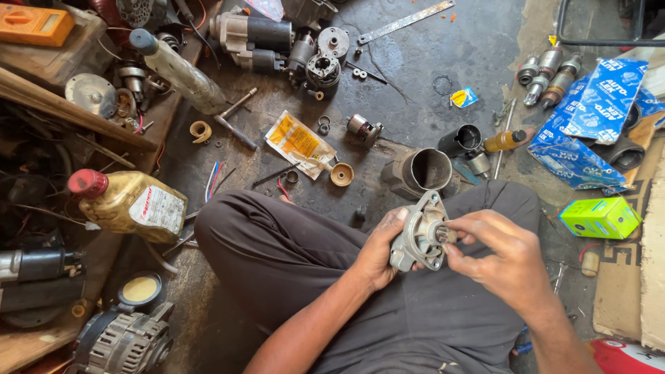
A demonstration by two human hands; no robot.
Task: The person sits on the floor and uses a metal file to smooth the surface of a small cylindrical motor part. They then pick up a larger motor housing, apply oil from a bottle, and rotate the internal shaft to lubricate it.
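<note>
I sit cross-legged on a dirty concrete floor. My left hand [379, 251] grips a grey cast-metal motor end housing [418, 232] from its left side, holding it above my lap. My right hand [500, 257] reaches in from the right, and its fingertips pinch a small part at the middle of the housing. Just beyond the housing a dark metal cylinder casing [424, 170] stands on the floor.
Motor parts lie all around: an armature piece [364, 129], a starter motor [253, 34], an alternator [123, 341]. A golden oil jug with a red cap [131, 204] stands at left, a hammer [234, 118] beyond it. Blue boxes [589, 125] and a green box [599, 217] lie at right.
</note>
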